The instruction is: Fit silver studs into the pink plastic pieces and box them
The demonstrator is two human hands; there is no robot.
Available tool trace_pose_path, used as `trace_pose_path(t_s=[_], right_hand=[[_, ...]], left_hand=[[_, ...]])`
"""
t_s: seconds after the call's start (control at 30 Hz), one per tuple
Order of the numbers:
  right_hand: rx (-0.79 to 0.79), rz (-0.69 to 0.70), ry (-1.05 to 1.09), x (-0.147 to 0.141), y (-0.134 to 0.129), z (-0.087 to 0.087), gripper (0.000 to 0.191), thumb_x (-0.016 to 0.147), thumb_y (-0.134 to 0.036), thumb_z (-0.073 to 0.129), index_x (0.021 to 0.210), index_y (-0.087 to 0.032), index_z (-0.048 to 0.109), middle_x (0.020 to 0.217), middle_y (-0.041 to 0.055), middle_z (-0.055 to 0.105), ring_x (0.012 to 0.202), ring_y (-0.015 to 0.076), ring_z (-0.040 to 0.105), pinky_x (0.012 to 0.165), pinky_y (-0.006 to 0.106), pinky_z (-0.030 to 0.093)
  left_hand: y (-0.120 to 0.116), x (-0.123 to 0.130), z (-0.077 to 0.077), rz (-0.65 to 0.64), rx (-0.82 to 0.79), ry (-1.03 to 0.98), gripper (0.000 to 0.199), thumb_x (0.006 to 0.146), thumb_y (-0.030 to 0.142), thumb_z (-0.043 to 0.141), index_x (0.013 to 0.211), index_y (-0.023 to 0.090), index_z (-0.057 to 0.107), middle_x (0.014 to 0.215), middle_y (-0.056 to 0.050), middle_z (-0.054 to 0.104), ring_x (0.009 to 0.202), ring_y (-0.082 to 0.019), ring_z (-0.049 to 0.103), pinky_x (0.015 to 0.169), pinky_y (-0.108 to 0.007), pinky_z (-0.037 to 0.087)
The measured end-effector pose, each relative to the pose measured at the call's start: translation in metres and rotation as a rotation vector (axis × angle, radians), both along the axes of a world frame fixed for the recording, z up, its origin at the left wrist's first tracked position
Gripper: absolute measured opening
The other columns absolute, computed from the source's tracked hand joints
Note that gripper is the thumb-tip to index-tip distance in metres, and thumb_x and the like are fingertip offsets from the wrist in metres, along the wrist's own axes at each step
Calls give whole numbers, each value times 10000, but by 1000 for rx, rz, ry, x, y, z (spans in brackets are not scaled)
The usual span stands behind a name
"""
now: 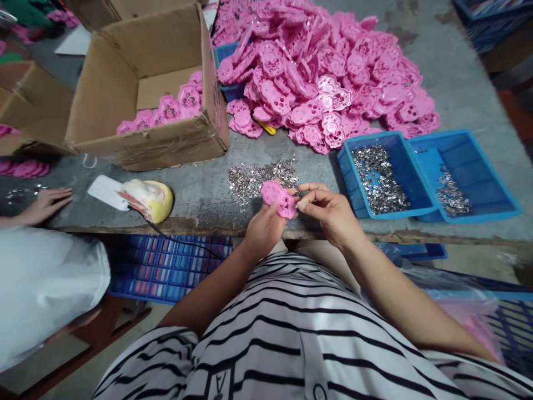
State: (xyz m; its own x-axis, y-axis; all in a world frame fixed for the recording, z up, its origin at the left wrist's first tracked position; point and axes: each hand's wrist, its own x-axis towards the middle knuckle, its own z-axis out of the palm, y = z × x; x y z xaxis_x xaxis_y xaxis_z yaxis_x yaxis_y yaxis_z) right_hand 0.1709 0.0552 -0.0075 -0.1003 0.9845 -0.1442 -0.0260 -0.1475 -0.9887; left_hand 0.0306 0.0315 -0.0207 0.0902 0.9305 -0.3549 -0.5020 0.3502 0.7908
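Note:
Near the table's front edge, my left hand [265,228] is closed on a pink plastic piece [273,193] with small holes in it. My right hand [325,210] is at the right side of that piece, thumb and index finger pinched at its edge; whatever is between the fingertips is too small to name. Just beyond the hands, small silvery metal parts [250,180] are spread on the table. A large heap of similar pink pieces [308,78] lies farther back.
Two blue bins [347,172] [495,166] with metal parts stand at the right. A cardboard box [154,141] with pink pieces is at the left. Nearer are a yellow-and-white object [160,201] with a cable and another person's hand [52,204].

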Motion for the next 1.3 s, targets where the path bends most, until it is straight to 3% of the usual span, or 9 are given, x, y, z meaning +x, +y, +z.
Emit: trace_pose_path(t_s=[0.1,0.2,0.57,0.9,1.3], right_hand=[[0,2,22,-4,-5,2,223,650,-386,798,616,-202,678,1015,72,617,1146,252,536,1025,439,387],[29,-16,-26,-5,-7,2,230,671,-396,784,621,-199,675,1110,82,605,1188,262,515,1037,447,374],[43,28,-53,-7,-8,5,234,715,-383,747,603,-201,651,1099,70,620,1121,245,545,1043,440,365],[42,14,-63,-8,-10,7,210,714,-347,736,592,-203,643,1093,73,636,1089,244,559,1018,442,379],[87,-8,-52,-10,-16,2,181,748,-318,694,631,-199,621,1127,79,628,1097,240,556,1010,434,389]], left_hand=[[-5,-2,1,-50,132,-169,512,741,372,711,1228,293,573,1237,-57,628,1287,-250,501,965,-373,495],[-9,-2,3,-44,151,-205,592,689,333,775,1238,321,556,1322,-28,584,1339,-256,452,1020,-392,464],[-11,0,10,-7,99,-122,573,593,355,836,1088,294,555,1282,-22,577,1321,-244,454,1037,-394,448],[-11,1,8,17,171,-137,589,585,347,861,1084,309,550,1212,-14,594,1240,-215,511,1043,-371,432],[-11,-1,-8,40,330,32,506,644,349,829,1073,296,567,1205,-30,604,1186,-214,543,1060,-379,403]])
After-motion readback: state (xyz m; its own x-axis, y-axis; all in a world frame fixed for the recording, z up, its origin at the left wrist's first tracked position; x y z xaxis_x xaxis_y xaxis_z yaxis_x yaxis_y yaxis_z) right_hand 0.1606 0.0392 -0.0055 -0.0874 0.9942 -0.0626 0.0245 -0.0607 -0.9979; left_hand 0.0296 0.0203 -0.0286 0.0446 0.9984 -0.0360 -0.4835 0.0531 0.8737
